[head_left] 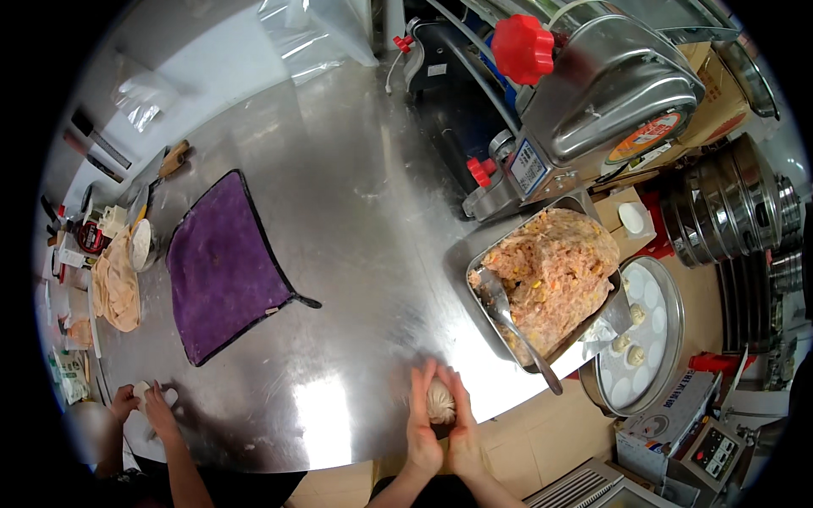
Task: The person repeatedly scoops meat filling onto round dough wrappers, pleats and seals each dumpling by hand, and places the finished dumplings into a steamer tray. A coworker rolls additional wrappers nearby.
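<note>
A round, pleated bun point(440, 401) of pale dough sits between my palms at the table's near edge. My left hand point(422, 427) cups its left side and my right hand point(462, 427) its right side, both with fingers extended close around it. Part of the bun is hidden by the hands. To the right stands a metal tray point(477, 298) heaped with minced filling point(559, 271). A metal spoon point(527, 343) rests in it, its handle over the near rim. Beyond, a round steamer tray point(675, 339) holds several finished buns point(636, 354) on white paper rounds.
A folded purple cloth point(224, 275) lies on the steel table point(356, 254). At the left, a co-worker's hands point(151, 406) hold a small white piece. A steel machine with red knobs point(522, 49) stands at the back right, near stacked steamers point(720, 203). Beige dough-coloured cloth point(116, 288) lies far left.
</note>
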A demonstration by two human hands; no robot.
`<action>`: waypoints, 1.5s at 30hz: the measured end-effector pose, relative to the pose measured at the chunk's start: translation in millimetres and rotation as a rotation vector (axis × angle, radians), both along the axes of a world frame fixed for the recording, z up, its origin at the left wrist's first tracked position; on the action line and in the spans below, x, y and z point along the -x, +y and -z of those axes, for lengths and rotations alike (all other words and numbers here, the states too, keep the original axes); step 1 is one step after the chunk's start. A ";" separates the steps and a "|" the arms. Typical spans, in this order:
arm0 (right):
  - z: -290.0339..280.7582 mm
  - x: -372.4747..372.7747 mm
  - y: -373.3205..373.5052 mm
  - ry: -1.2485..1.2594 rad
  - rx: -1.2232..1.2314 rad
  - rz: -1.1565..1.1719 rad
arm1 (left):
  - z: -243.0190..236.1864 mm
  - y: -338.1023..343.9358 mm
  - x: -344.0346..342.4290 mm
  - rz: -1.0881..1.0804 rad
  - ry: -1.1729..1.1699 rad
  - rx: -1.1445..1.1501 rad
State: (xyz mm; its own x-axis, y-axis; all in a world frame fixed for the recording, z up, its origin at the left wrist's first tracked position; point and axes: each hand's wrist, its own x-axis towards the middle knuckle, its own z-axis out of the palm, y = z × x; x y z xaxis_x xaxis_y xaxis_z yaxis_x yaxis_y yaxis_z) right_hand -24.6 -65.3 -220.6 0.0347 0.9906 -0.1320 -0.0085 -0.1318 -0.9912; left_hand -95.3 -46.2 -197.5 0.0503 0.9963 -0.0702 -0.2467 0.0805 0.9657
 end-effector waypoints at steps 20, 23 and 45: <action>-18.6 -14.7 15.3 0.161 -0.064 0.043 | -11.4 -11.8 -17.5 -0.122 0.074 -0.022; -11.9 -22.9 11.0 0.069 -0.077 0.108 | 2.5 0.5 -7.7 -0.197 0.036 0.020; -5.6 -29.4 24.1 0.086 -0.057 0.072 | 1.7 -3.5 -26.7 -0.147 -0.082 0.069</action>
State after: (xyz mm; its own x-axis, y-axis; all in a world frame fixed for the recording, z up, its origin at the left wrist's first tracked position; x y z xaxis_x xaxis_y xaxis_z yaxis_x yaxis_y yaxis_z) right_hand 4.8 -41.2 -215.0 0.0974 0.9919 -0.0814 -0.1013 -0.0715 -0.9923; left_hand -68.6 -49.6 -199.1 -0.0872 0.9863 -0.1402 -0.3384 0.1030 0.9353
